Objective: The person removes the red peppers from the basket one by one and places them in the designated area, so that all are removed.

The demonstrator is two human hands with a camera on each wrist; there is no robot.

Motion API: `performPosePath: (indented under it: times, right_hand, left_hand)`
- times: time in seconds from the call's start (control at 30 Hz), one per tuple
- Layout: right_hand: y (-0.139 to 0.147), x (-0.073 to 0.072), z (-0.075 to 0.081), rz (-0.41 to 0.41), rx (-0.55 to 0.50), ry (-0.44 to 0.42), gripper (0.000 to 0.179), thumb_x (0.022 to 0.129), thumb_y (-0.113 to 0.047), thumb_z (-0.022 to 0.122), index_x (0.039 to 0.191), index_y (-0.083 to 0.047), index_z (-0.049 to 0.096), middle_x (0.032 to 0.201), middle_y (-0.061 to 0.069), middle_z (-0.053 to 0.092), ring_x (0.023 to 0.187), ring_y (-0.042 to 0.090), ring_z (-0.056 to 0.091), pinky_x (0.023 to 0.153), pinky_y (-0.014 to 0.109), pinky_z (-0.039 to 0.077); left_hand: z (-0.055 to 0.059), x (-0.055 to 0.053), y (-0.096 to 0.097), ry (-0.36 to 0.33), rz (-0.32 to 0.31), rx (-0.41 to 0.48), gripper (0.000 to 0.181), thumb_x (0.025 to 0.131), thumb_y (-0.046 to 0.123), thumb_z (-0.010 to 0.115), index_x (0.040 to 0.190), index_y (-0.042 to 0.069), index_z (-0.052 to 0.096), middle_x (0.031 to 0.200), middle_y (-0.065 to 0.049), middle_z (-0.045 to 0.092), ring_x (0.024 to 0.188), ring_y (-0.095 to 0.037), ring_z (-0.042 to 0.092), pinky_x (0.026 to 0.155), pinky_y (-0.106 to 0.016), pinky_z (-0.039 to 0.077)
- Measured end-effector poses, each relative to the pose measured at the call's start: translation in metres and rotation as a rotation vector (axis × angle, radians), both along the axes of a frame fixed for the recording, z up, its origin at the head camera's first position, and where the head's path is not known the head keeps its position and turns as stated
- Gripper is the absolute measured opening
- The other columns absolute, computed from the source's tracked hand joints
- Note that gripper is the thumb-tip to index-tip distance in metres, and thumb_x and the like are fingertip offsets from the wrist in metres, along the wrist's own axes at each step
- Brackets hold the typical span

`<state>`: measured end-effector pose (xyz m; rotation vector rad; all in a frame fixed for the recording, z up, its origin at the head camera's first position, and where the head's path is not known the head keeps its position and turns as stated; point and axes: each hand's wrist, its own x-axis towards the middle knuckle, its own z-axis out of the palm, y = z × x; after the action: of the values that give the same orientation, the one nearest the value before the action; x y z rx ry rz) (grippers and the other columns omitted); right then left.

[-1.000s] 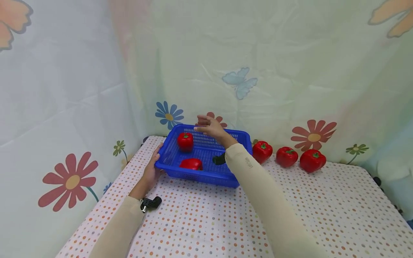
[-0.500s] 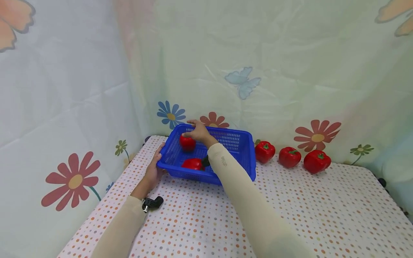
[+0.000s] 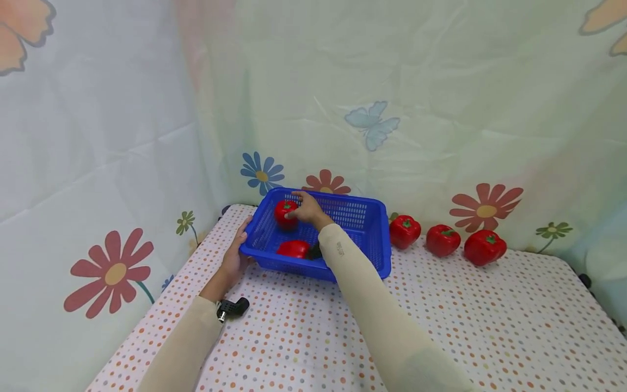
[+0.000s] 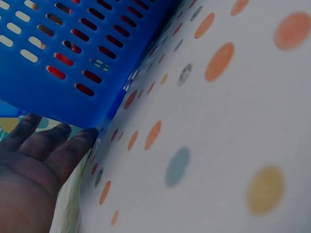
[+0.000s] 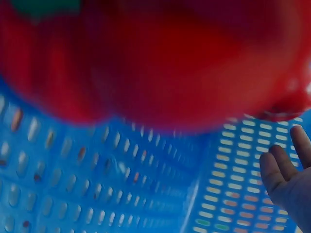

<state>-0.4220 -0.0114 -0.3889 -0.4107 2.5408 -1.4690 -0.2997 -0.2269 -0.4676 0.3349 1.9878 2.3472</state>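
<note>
A blue plastic basket [image 3: 357,234] sits on the table with two red bell peppers inside. One bell pepper [image 3: 284,215] stands at the back left, stem up; the other bell pepper [image 3: 294,249] lies at the front. My right hand [image 3: 309,209] reaches into the basket beside the back pepper, thumb overlapping it in the head view. In the right wrist view its fingers [image 5: 273,170] are extended, with basket mesh showing between them and the red pepper above. My left hand [image 3: 234,253] rests along the basket's left outer side; its fingers [image 4: 53,138] lie straight at the corner.
To the basket's right, three red bell peppers stand in a row: one near the basket [image 3: 404,232], a middle one [image 3: 443,240], and one farthest right [image 3: 485,247]. A dotted cloth covers the table [image 3: 294,337]. Flowered curtains [image 3: 431,109] hang behind and at the left.
My right hand has gone from above the basket's back rim down and left to the back pepper. My left hand stays at the basket's side. The whole view has shifted slightly.
</note>
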Motion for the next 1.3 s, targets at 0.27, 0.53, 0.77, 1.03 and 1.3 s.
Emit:
performPosePath:
  times: [0.27, 0.53, 0.77, 1.03, 1.3]
  right_hand:
    - [-0.006, -0.002, -0.001, 0.010, 0.097, 0.011, 0.071, 0.086, -0.016, 0.075, 0.148, -0.012, 0.042, 0.148, 0.019, 0.046, 0.134, 0.036, 0.047, 0.111, 0.048, 0.040]
    - [-0.004, 0.000, -0.002, -0.029, 0.262, 0.015, 0.070, 0.084, -0.032, 0.077, 0.144, -0.010, 0.047, 0.142, 0.018, 0.050, 0.131, 0.036, 0.043, 0.111, 0.052, 0.037]
    - [0.001, 0.005, -0.005, 0.026, 0.174, -0.003, 0.067, 0.085, -0.027, 0.077, 0.142, -0.010, 0.046, 0.141, 0.015, 0.052, 0.127, 0.033, 0.052, 0.107, 0.048, 0.044]
    - [0.011, 0.006, 0.003, -0.004, 0.078, 0.006, 0.067, 0.085, -0.025, 0.077, 0.140, -0.009, 0.044, 0.139, 0.018, 0.051, 0.126, 0.036, 0.053, 0.101, 0.048, 0.050]
    - [0.039, 0.025, 0.039, -0.007, -0.053, 0.045, 0.065, 0.085, -0.026, 0.077, 0.139, -0.013, 0.043, 0.138, 0.016, 0.051, 0.124, 0.034, 0.052, 0.092, 0.045, 0.055]
  left_hand:
    - [0.001, -0.002, 0.000, -0.003, -0.005, 0.001, 0.056, 0.104, 0.041, 0.026, 0.158, 0.034, 0.011, 0.166, -0.006, 0.010, 0.149, -0.042, 0.019, 0.113, -0.069, 0.019]
    - [-0.003, -0.003, 0.001, 0.003, -0.003, -0.006, 0.056, 0.104, 0.043, 0.028, 0.158, 0.036, 0.012, 0.166, -0.006, 0.012, 0.148, -0.042, 0.021, 0.113, -0.069, 0.020]
    - [-0.002, -0.002, 0.002, -0.002, -0.010, -0.001, 0.056, 0.104, 0.043, 0.027, 0.157, 0.038, 0.012, 0.166, -0.004, 0.012, 0.148, -0.042, 0.021, 0.113, -0.069, 0.021]
    - [0.001, -0.002, 0.009, -0.001, -0.025, 0.017, 0.057, 0.104, 0.039, 0.026, 0.158, 0.033, 0.010, 0.165, -0.007, 0.013, 0.148, -0.043, 0.022, 0.112, -0.068, 0.021]
    - [0.002, -0.005, 0.015, -0.011, -0.027, 0.019, 0.057, 0.104, 0.038, 0.025, 0.158, 0.031, 0.009, 0.164, -0.008, 0.015, 0.147, -0.043, 0.023, 0.112, -0.069, 0.021]
